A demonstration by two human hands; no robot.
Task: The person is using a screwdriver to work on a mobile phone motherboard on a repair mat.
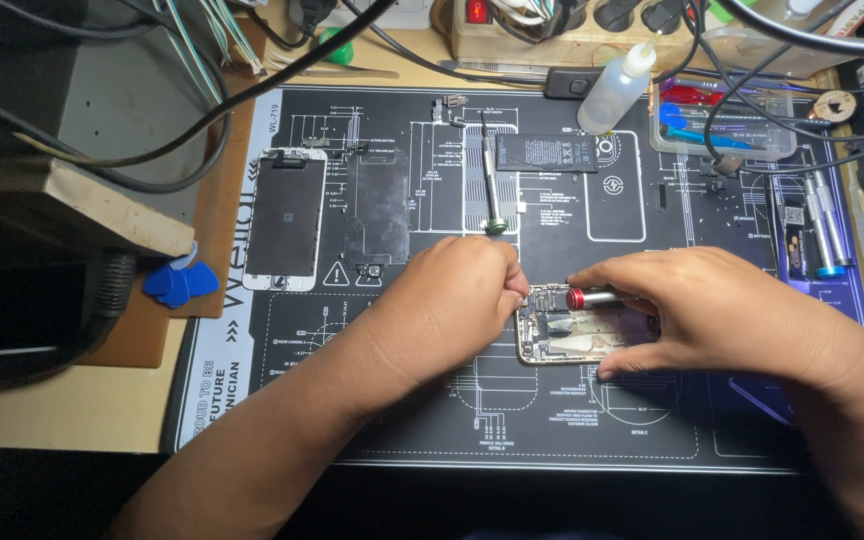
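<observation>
Head view: our left hand pinches at the top edge of the opened phone body (mid-mat on the table); our right hand grips a red-collared screwdriver over it. 1 detached screen lies well left.

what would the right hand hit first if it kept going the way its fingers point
Probably the left hand: the right hand points leftward over the opened phone, and the left fingertips sit close ahead, though depth is unclear.

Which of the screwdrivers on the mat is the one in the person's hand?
The red-collared screwdriver in the right hand, over the opened phone. The green-tipped one and the blue-tipped pair lie untouched.
</observation>
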